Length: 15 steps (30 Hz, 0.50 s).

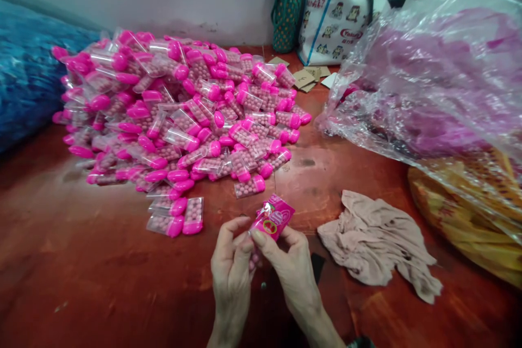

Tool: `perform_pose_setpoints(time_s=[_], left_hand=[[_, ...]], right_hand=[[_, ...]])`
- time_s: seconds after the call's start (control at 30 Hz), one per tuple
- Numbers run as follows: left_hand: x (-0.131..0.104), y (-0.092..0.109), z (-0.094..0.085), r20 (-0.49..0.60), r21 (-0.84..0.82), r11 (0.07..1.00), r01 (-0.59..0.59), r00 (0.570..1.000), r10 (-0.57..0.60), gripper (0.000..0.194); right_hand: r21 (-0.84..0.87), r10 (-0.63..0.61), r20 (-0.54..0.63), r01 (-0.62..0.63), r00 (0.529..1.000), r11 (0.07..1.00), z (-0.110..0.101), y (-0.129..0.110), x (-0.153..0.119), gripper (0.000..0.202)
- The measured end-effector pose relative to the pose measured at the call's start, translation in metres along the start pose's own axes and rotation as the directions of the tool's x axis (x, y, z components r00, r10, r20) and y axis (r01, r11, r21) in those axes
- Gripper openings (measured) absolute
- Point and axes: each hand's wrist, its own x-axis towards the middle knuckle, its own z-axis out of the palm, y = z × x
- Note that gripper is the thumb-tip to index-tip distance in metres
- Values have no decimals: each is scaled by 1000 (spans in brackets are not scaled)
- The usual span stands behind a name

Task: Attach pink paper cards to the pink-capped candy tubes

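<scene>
At the front centre of the red table, my hands are close together. My right hand [291, 261] pinches a glossy pink printed wrapper [274, 217] between thumb and fingers, its printed face up. Just below the wrapper, the fingers of my left hand [233, 261] close around a clear container of pink candy balls [254, 260]. Fingers cover most of it, and whether it is inside the wrapper's lower end I cannot tell. Beyond my hands lies a big heap of clear, pink-capped candy containers [199, 119]. A few of them [193, 215] lie at its near edge.
Right of my hands lies a crumpled beige cloth [377, 239]. Clear plastic bags with pink contents [432, 81] and a yellow bag [452, 228] fill the right side. A blue plastic sack [36, 70] stands left. By the wall are a white tote bag [326, 22] and cardboard pieces [305, 79].
</scene>
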Motion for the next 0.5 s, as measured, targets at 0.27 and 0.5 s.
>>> perform_pose_setpoints(time_s=[0.27, 0.5], left_hand=[[-1, 0, -5, -213, 187, 966, -177, 953, 216, 28], [-3, -10, -1, 99, -45, 999, 5, 995, -1, 32]], right_hand=[[-460, -206, -70, 152, 976, 875, 10, 17, -6, 12], [-293, -104, -30, 91, 994, 952, -4, 1, -2, 21]])
